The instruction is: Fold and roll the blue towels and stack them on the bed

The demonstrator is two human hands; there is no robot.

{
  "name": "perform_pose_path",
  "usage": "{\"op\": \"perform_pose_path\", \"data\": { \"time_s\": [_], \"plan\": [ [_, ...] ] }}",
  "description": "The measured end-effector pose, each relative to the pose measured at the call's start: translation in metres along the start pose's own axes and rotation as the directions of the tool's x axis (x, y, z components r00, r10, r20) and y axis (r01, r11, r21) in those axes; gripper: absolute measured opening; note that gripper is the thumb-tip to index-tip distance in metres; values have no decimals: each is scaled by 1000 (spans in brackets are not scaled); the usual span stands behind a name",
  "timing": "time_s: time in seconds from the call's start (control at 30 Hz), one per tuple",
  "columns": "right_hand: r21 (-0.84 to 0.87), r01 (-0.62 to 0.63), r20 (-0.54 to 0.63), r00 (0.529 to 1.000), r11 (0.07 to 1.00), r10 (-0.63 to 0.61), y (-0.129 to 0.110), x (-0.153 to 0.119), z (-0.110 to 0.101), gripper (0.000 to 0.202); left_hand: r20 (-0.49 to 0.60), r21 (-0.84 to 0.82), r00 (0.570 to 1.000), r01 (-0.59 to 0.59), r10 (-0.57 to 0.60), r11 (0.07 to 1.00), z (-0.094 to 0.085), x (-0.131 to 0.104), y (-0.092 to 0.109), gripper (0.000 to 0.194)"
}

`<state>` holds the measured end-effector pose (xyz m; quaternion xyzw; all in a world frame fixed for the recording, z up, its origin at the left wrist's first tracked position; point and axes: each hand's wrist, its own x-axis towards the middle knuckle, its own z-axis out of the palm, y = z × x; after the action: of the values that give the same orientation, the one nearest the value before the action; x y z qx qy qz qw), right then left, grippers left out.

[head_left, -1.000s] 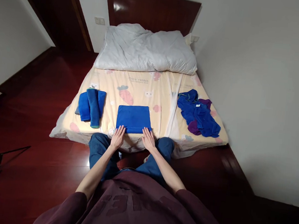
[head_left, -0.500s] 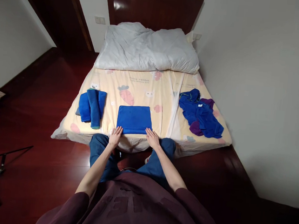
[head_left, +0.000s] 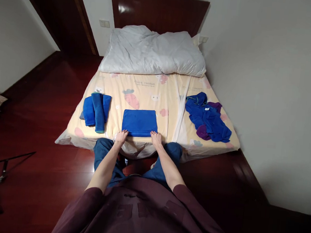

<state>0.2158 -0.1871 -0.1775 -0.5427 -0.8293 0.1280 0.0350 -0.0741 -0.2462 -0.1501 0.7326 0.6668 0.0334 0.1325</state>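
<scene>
A blue towel (head_left: 140,120) lies flat in a rectangle near the front edge of the bed, its near edge folded into a narrow band. My left hand (head_left: 121,136) grips that band at its left corner, fingers curled over the cloth. At the opposite corner my right hand (head_left: 156,138) has its fingers closed on the same band. To the left rests a rolled blue towel (head_left: 98,113) with green edging, on top of other blue rolled or folded cloth (head_left: 88,112). A loose heap of blue cloths (head_left: 207,118) is to the right, with purple cloth (head_left: 203,132) showing under it.
The bed (head_left: 147,90) has a pale yellow printed sheet. A grey-white quilt (head_left: 156,52) is bunched against the dark headboard (head_left: 160,12). A wall (head_left: 271,87) runs along the right. Black stand legs (head_left: 2,175) stand on the floor at lower left.
My fingers have curled from lying flat to gripping the towel's near edge. That edge is now folded slightly away from me, so the towel is a little shorter.
</scene>
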Motion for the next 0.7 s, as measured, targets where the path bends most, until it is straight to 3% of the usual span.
{"op": "perform_pose_path", "data": {
  "time_s": [0.17, 0.3, 0.43, 0.57, 0.7],
  "plan": [
    [49, 50, -27, 998, 998, -49, 12, -23, 4, 49, -20, -36, 999, -48, 47, 998, 3, -24, -11, 48],
    [100, 87, -71, 994, 991, -80, 17, -51, 13, 52, -125, -130, 986, -122, 105, 984, 24, -50, -23, 60],
    [298, 84, -186, 982, 951, -28, 27, -55, 19, 52, -201, -302, 979, -107, 47, 947, 43, -53, -36, 63],
    [587, 111, -283, 956, 802, 75, 41, -47, 24, 47, -224, -505, 974, -132, 19, 853, 48, -43, -52, 63],
    [823, 37, -193, 957, 567, 218, 46, -39, 31, 35, -255, -636, 967, -150, -23, 757, 48, -41, -61, 50]
  ]
}}
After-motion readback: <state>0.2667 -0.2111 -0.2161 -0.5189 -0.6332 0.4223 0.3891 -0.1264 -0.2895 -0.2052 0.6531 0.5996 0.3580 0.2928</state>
